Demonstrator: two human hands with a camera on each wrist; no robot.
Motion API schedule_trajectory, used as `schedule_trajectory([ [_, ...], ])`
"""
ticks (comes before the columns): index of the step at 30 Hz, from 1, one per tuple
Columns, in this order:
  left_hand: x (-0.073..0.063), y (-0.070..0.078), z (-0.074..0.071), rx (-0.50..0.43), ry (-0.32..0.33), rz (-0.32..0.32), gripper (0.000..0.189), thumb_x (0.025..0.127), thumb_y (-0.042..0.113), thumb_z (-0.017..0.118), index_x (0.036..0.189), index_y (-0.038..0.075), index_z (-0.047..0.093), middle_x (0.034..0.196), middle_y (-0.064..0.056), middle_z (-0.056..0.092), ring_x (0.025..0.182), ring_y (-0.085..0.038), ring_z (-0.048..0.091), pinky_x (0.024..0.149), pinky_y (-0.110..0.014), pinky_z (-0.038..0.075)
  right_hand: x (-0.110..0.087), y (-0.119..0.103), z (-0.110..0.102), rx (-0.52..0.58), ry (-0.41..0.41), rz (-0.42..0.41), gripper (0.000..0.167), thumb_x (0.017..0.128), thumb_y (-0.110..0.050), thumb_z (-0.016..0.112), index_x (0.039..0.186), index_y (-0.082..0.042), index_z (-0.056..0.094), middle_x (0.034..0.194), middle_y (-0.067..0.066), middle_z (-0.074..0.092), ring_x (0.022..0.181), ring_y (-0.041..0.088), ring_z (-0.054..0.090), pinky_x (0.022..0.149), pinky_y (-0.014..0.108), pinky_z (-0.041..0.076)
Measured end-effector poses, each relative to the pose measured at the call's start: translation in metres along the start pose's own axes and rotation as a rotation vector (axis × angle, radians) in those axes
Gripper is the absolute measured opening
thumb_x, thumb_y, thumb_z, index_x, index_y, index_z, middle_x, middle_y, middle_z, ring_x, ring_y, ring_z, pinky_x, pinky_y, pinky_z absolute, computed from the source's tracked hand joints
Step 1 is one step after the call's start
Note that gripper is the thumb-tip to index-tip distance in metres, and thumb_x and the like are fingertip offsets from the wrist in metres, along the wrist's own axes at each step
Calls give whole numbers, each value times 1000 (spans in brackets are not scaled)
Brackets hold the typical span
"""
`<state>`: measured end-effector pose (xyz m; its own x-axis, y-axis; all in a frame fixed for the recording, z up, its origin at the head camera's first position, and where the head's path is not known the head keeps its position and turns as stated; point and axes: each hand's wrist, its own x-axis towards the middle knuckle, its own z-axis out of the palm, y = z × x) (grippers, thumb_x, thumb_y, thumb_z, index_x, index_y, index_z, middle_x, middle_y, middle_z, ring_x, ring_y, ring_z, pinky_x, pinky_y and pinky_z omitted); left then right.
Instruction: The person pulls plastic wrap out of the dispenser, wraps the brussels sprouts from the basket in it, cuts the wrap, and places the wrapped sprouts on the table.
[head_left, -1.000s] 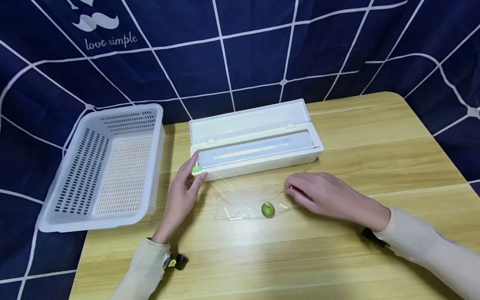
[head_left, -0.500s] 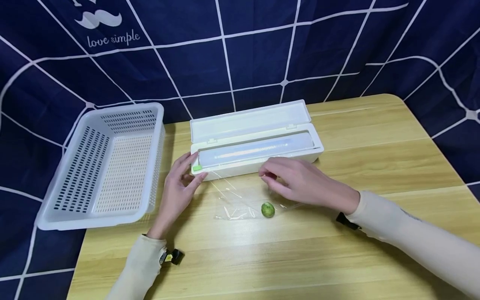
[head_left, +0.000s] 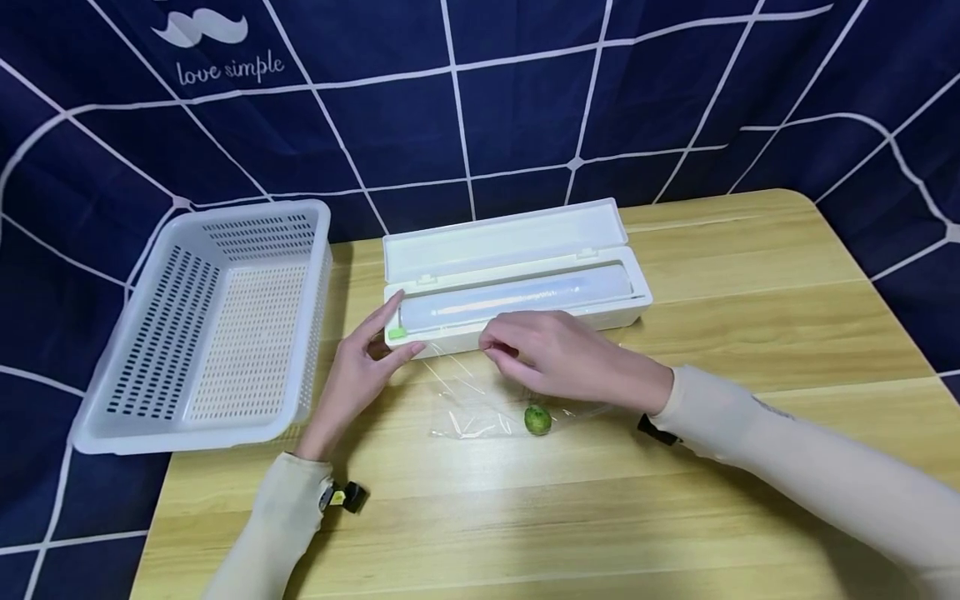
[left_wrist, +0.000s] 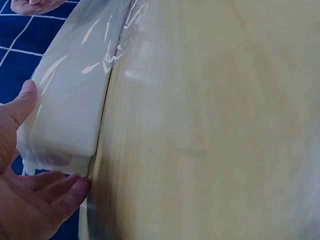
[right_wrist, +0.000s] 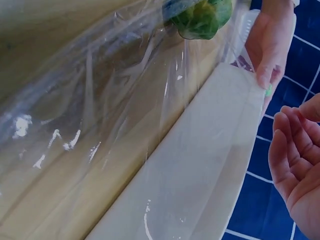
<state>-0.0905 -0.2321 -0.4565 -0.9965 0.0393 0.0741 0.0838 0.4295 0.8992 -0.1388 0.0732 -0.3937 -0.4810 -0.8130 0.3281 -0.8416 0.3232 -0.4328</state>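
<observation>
In the head view, a white cling film box [head_left: 517,314] lies with its lid [head_left: 502,242] raised, a roll of cling film [head_left: 517,297] inside. My left hand [head_left: 358,371] holds the box's left end between thumb and fingers, by a small green slider [head_left: 397,332]. A clear sheet of film [head_left: 480,408] drapes from the front edge onto the table. Close over that edge is my right hand [head_left: 551,354], fingers loosely curled; the right wrist view shows nothing between these fingers [right_wrist: 295,145]. A small round mottled green fruit [head_left: 537,420] sits at the sheet, the film overlapping it in the right wrist view.
To the left stands a white perforated plastic basket [head_left: 251,350], partly past the table's edge. The wooden table [head_left: 480,517] meets a dark blue cloth [head_left: 525,117] with white lines behind the box. Small cameras are strapped at both wrists.
My right hand has moved left along the box's front edge, from beyond its right part to near its middle. The left hand stays at the box's end. Fruit and film sheet lie as before.
</observation>
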Motion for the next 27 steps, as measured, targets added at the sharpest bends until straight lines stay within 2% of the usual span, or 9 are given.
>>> schedule_trajectory([
  [4,0,-4,-2,-40,22,11,73,97,23,87,161,33,54,169,-4,43,121,-22,68,89,-22,60,10,0,5,2,20,-14,9,105,-9,64,102,-14,71,89,-8,62,71,7,52,62,26,49],
  [7,0,-6,-2,-71,29,9,71,97,22,87,160,30,56,172,-10,35,142,-24,56,98,-24,57,17,-1,8,11,26,-22,7,105,-10,66,103,-14,71,91,-7,64,73,8,53,62,26,50],
  [9,0,-5,-3,-87,29,6,71,96,21,88,160,29,56,172,-10,34,148,-23,50,101,-24,56,22,-2,10,14,25,-20,7,104,-10,66,103,-14,71,93,-7,65,75,9,54,63,26,50],
  [11,1,-6,-3,-103,27,10,71,96,20,88,159,27,57,172,-11,35,146,-24,52,100,-24,56,26,-2,12,17,26,-14,6,104,-10,67,104,-14,71,94,-7,65,76,10,56,65,26,51],
  [17,5,-6,-2,-174,18,30,70,95,13,88,158,22,59,171,-22,33,123,-29,69,96,-27,59,40,-4,18,31,20,34,6,104,-14,73,109,-11,74,103,-3,71,89,15,65,79,27,56],
  [21,5,-6,-2,-185,19,40,70,94,9,88,157,20,60,171,-24,34,124,-29,69,96,-28,60,49,-6,22,52,2,53,7,104,-15,74,109,-12,73,104,-4,72,96,12,67,87,27,57],
  [27,4,-7,-2,-195,10,45,69,96,11,87,158,21,59,171,-21,35,122,-28,69,96,-30,60,58,-10,26,69,-16,69,7,103,-16,75,108,-13,73,102,-5,72,95,11,66,87,27,56],
])
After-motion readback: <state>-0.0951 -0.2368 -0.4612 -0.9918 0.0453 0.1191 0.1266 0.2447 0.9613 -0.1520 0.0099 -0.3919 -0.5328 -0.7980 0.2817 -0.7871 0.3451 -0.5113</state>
